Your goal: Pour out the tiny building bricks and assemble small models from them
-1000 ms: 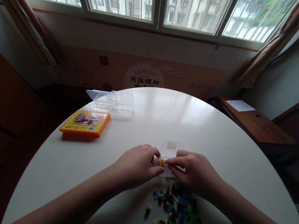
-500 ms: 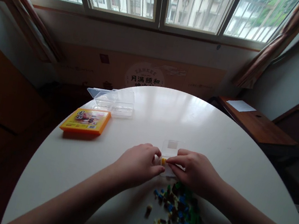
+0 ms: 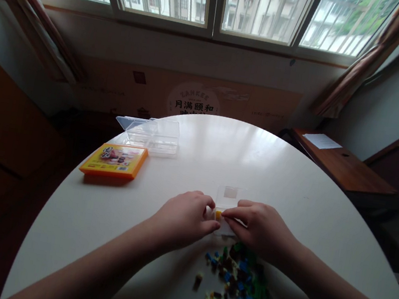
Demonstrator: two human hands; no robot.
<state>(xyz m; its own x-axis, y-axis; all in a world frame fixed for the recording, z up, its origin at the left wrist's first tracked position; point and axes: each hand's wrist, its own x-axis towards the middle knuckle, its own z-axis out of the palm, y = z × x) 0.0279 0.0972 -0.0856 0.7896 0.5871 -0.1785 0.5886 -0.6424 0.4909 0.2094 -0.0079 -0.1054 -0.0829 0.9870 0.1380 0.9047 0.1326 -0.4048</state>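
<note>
My left hand (image 3: 183, 217) and my right hand (image 3: 260, 228) meet at the middle of the round white table (image 3: 292, 184), fingers pinched together. Between the fingertips of both hands sits a tiny yellow brick (image 3: 218, 214). Just behind the fingers stands a small clear plastic box (image 3: 229, 194), partly hidden by the hands. A heap of small blue, green, brown and pale bricks (image 3: 236, 289) lies on the table right below my right wrist.
An orange box with a printed lid (image 3: 115, 160) lies at the table's left edge. Behind it stands an open clear plastic case (image 3: 152, 136). A brown desk with a sheet of paper (image 3: 321, 141) is to the right, windows beyond.
Hands and brick stay almost still; only the view has shifted slightly upward.
</note>
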